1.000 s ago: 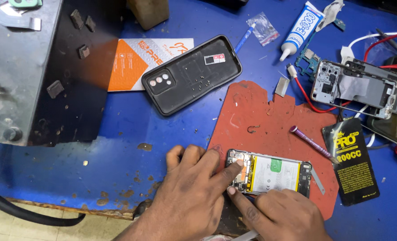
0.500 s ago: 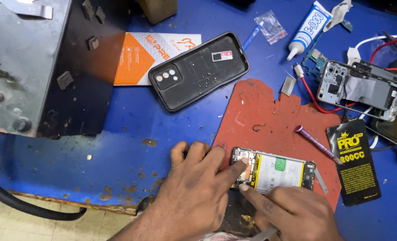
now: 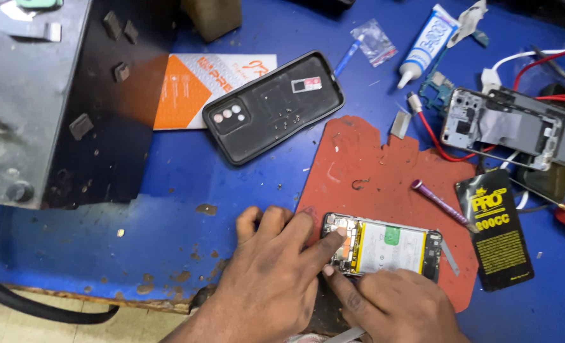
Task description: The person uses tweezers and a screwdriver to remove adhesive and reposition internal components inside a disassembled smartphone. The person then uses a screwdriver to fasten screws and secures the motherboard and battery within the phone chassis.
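Opened phone (image 3: 384, 246) under fingers (image 3: 334, 236), both hands

Opened phone (image 3: 384, 246) on mat (image 3: 371, 171); case (image 3: 273, 107) behind.

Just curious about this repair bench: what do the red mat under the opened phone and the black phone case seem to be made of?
Red mat: probably silicone or rubber, matte, with ragged, worn edges. Black phone case: likely soft plastic or rubber, slight sheen, moulded raised rim.
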